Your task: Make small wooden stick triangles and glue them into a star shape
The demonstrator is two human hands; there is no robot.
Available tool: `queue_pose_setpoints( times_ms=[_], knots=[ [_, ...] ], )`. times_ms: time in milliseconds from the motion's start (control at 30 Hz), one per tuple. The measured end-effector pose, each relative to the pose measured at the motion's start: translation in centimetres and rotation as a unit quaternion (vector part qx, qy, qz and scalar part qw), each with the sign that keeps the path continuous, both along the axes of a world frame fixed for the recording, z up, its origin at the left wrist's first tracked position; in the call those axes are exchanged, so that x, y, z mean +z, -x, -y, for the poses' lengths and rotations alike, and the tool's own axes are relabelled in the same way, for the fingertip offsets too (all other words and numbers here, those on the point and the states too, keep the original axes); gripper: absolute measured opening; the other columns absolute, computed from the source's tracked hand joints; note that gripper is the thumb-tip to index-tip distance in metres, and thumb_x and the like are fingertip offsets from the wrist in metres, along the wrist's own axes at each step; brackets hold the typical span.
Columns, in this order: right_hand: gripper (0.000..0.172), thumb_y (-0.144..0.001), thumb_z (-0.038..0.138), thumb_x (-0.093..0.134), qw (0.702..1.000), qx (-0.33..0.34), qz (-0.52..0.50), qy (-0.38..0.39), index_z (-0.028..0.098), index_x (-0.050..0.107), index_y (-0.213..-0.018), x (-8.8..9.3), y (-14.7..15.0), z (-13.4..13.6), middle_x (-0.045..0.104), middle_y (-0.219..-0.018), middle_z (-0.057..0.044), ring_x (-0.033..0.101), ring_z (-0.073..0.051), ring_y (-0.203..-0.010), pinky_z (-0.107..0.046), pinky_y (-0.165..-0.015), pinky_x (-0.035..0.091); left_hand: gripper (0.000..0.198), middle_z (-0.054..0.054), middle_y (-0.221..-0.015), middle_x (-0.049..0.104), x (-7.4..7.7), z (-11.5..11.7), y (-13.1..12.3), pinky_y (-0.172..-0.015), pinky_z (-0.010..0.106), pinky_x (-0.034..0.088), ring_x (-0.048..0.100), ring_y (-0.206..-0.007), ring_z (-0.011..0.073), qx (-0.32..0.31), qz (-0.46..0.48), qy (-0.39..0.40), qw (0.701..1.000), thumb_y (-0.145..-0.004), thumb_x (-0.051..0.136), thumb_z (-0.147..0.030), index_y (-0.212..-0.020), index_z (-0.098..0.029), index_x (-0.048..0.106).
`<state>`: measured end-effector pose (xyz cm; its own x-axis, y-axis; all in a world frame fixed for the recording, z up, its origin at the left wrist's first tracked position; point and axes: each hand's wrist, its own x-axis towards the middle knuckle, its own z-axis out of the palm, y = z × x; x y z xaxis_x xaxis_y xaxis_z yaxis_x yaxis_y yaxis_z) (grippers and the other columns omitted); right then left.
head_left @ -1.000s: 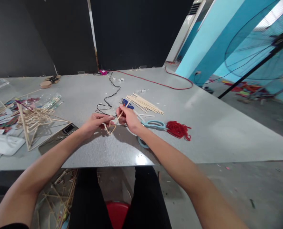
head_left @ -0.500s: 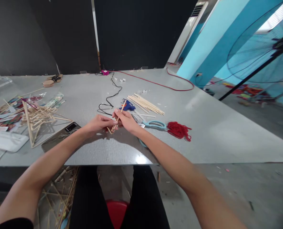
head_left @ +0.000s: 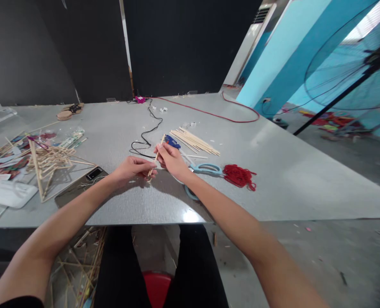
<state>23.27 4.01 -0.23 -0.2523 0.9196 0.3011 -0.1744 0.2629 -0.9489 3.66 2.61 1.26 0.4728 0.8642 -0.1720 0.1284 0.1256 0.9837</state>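
My left hand (head_left: 131,167) is closed over the lower end of a small piece of joined wooden sticks (head_left: 150,173) just above the grey table (head_left: 273,171). My right hand (head_left: 172,159) pinches a single thin wooden stick (head_left: 160,146) that slants up and right from that piece. The two hands almost touch. The fingers hide how the sticks join.
Behind my right hand lie a blue glue gun (head_left: 172,141) with a black cord (head_left: 146,132), a bundle of loose sticks (head_left: 194,140), light-blue scissors (head_left: 205,170) and red yarn (head_left: 240,176). A stick frame (head_left: 48,162), a phone (head_left: 93,173) and packets sit at left.
The small stick triangle seen under my hands a second ago is now covered by my left fingers. My right hand has tilted its stick and shifted slightly.
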Motion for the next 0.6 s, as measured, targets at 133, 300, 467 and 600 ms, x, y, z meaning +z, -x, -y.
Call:
queue_pose_setpoints(
  times_ms=[133,300,467,600],
  knots=[
    [0.058,-0.096,0.079,0.054,0.994,-0.013,0.072,-0.087,0.022,0.059,-0.087,0.4,-0.1,1.0,0.046,-0.062,0.007,0.043,-0.01,-0.055,-0.025,-0.052,0.035,0.038,0.011,-0.088,0.082,0.1,0.3,-0.2,-0.076,0.033,0.059,0.073,-0.075,0.0172,-0.008,-0.016,-0.027,0.999,-0.075,0.093,-0.052,-0.09,-0.018,0.086],
    [0.053,-0.1,0.071,0.055,0.983,0.004,0.103,-0.149,0.021,0.061,-0.087,1.2,-0.4,1.9,0.047,-0.064,0.006,0.042,-0.01,-0.055,-0.027,-0.052,0.033,0.034,0.009,-0.08,0.079,0.8,1.0,-0.6,-0.077,0.033,0.058,0.071,-0.072,0.0165,-0.027,-0.019,-0.085,0.996,-0.076,0.092,-0.049,-0.083,-0.017,0.086],
    [0.054,-0.094,0.073,0.065,0.987,0.017,0.077,-0.138,0.021,0.063,-0.085,1.5,-0.7,1.7,0.047,-0.064,0.006,0.038,-0.009,-0.056,-0.026,-0.051,0.03,0.028,0.009,-0.08,0.08,1.0,1.3,-0.8,-0.074,0.033,0.058,0.07,-0.072,0.0166,0.007,-0.018,-0.122,0.992,-0.076,0.09,-0.043,-0.084,-0.016,0.086],
    [0.064,-0.097,0.08,0.051,0.992,-0.021,0.003,-0.124,0.02,0.067,-0.079,1.6,-1.1,1.3,0.041,-0.054,0.006,0.033,-0.01,-0.05,-0.028,-0.049,0.026,0.029,0.007,-0.077,0.079,-0.1,2.2,-1.4,-0.063,0.028,0.052,0.065,-0.064,0.0134,-0.018,-0.054,-0.122,0.991,-0.072,0.093,-0.04,-0.085,-0.015,0.086]
  ],
)
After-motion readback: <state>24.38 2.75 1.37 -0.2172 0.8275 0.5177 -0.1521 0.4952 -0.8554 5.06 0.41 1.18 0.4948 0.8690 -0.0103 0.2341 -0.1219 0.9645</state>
